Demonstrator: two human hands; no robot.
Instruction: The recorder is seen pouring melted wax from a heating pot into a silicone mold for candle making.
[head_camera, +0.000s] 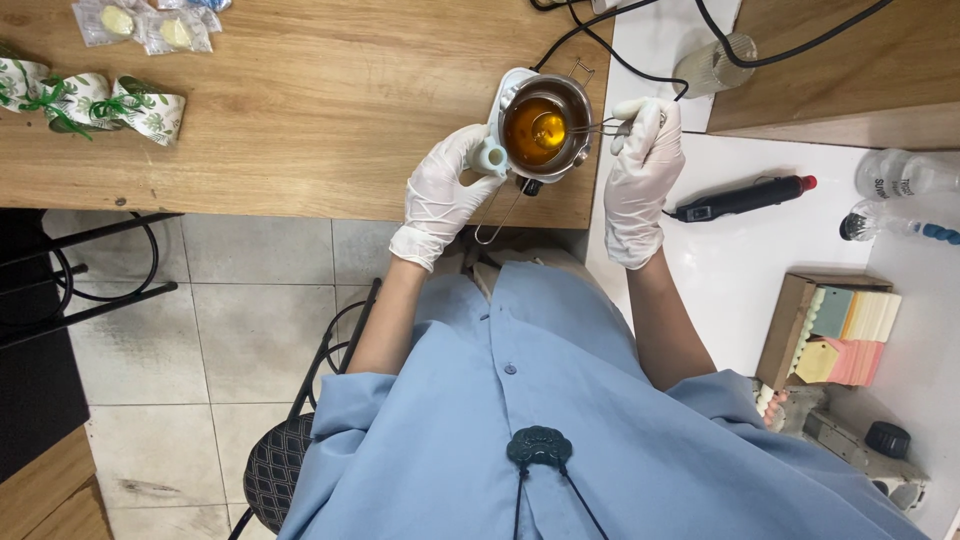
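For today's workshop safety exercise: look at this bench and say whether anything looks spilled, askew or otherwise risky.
No spill shows. The metal pot of amber liquid sits close to the wooden table's front edge, its wire handle jutting past it. Left hand steadies it; right hand holds a wire stirrer.

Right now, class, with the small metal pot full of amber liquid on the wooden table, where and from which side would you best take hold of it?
Probably by the pale handle piece on the side of the pot, coming from the left, as the left hand does. The pot is full of amber liquid, the right hand holds a wire tool across its right rim, and cables crowd the far side.
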